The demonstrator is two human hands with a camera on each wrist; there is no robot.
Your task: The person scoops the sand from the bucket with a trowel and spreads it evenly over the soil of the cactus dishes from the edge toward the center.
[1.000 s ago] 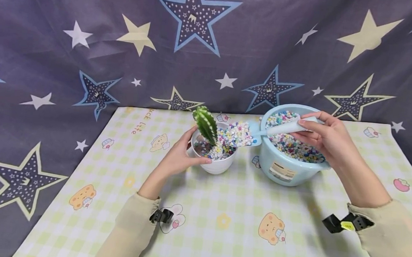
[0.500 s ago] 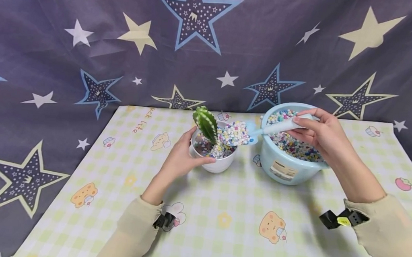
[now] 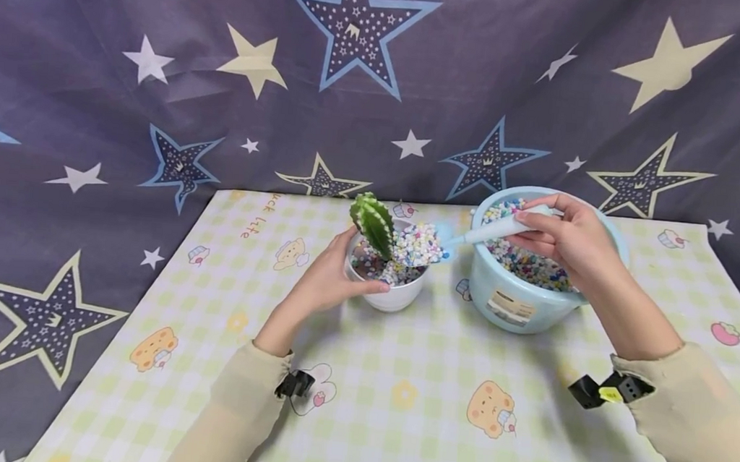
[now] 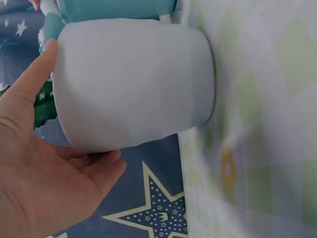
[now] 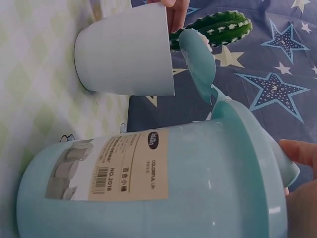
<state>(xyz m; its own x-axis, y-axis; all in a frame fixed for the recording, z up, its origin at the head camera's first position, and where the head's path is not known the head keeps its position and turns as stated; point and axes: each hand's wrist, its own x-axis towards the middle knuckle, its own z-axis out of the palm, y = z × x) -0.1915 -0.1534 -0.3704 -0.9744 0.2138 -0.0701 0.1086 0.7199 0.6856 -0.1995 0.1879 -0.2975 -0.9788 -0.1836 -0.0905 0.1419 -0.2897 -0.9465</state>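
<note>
A green cactus (image 3: 373, 224) leans to the left in a white pot (image 3: 397, 302) that stands on the table. My left hand (image 3: 323, 278) grips the pot's rim from the left, the thumb along the front and the fingers round the far side. Over the pot's right side, close to the cactus, is the blade of a light-blue scoop (image 3: 497, 230), heaped with small coloured pebbles (image 3: 419, 246). My right hand (image 3: 578, 240) pinches the scoop's handle above a light-blue bucket (image 3: 546, 316) of the same pebbles. In the right wrist view the blade (image 5: 198, 62) hangs near the pot's opening.
Green-and-white checked cloth (image 3: 362, 419) with cartoon prints covers the table. A dark curtain (image 3: 198, 14) with star prints hangs directly behind it. The bucket's rim (image 5: 267, 173) lies between the right hand and the pot.
My right hand has shifted left, bringing the loaded scoop further over the pot and nearer the cactus. The left hand keeps its hold on the pot's rim.
</note>
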